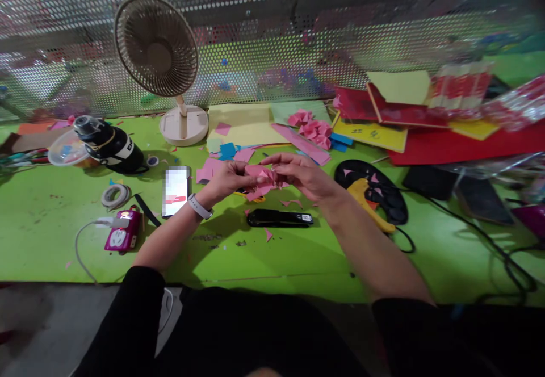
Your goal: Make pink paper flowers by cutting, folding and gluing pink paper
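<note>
My left hand (pixel 230 181) and my right hand (pixel 304 175) meet over the green table (pixel 51 218), both pinching a folded pink paper piece (pixel 264 179) between fingertips. A white watch sits on my left wrist. A black stapler (pixel 280 218) lies on the table just below my hands. Small pink paper scraps (pixel 293 202) lie scattered under and beside them. More folded pink paper pieces (pixel 310 126) sit in a cluster farther back.
A beige desk fan (pixel 159 53) stands at the back left, by a black bottle (pixel 111 147), tape roll (pixel 114 195), phone (pixel 175 191) and pink charger (pixel 122 235). A yellow glue gun (pixel 368 206) lies on a black mat (pixel 389 195) at right. Coloured paper sheets (pixel 409 116) pile up behind.
</note>
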Available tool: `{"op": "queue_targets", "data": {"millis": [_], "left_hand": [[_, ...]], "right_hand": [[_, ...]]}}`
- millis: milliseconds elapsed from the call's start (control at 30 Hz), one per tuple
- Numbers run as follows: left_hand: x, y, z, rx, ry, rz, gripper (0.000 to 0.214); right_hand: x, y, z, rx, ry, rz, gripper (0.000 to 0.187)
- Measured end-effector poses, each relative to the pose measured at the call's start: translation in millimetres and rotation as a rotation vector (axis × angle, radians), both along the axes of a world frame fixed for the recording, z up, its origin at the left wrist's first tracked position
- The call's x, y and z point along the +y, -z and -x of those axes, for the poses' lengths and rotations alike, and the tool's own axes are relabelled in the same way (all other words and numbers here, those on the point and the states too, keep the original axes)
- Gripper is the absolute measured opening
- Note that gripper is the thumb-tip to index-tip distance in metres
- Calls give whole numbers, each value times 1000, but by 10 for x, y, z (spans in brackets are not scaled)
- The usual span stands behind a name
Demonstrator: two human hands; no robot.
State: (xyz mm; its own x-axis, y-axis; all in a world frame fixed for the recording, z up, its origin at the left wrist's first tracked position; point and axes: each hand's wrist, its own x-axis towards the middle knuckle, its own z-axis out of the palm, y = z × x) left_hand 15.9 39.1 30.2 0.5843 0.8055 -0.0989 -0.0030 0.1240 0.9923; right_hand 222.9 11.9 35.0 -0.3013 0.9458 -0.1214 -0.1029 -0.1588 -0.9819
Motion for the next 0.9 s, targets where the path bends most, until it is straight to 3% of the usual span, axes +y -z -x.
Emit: {"op": "queue_targets", "data": {"millis": [167, 433, 600, 733, 900], "left_hand": [[26, 48, 6, 43, 85, 4, 41], [89, 113, 32, 7, 92, -67, 40], [58, 120, -17, -85, -15, -131, 40], [-30, 118, -71, -62, -129, -253, 63], [-51, 149, -74, -100, -175, -297, 45]], "right_hand": [[-18, -4, 19, -127, 25, -169, 21], [-16, 32, 57, -186, 119, -199, 22], [-17, 93, 117, -148, 268, -235, 19], [-43, 140, 166, -264, 396, -338, 16], [-74, 172, 205, -341, 441, -476, 14]]}}
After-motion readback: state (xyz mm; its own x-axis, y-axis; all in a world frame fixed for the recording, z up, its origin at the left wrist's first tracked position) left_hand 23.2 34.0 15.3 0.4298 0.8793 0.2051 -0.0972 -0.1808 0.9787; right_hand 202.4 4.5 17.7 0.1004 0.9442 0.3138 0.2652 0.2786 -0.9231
